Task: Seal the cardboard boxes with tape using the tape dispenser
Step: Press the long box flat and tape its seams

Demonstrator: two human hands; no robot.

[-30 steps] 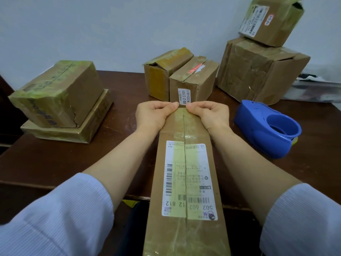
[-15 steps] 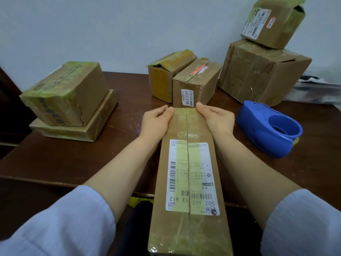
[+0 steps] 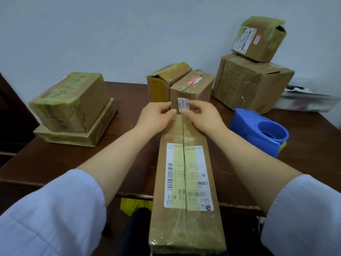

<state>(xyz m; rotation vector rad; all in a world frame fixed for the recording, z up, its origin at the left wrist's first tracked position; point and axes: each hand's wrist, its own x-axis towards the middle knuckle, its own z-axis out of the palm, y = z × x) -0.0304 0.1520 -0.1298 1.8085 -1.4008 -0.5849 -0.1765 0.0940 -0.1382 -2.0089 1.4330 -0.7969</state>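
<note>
At the far end of the long cardboard box (image 3: 186,182), the left hand (image 3: 156,117) and right hand (image 3: 202,118) gripped it, likely holding the seam shut for taping; the blue tape dispenser (image 3: 258,132) lay right of the box, untouched

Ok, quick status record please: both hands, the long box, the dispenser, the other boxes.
long box: lengthwise at centre, near end overhanging the table
left hand: at its far end, left of the seam; blurred, grip unclear
right hand: at the far end, right of the seam; grip unclear
tape dispenser: blue, on the table right of the box, untouched
elsewhere: left stack of two, two small boxes behind, right stack of two at back
</note>
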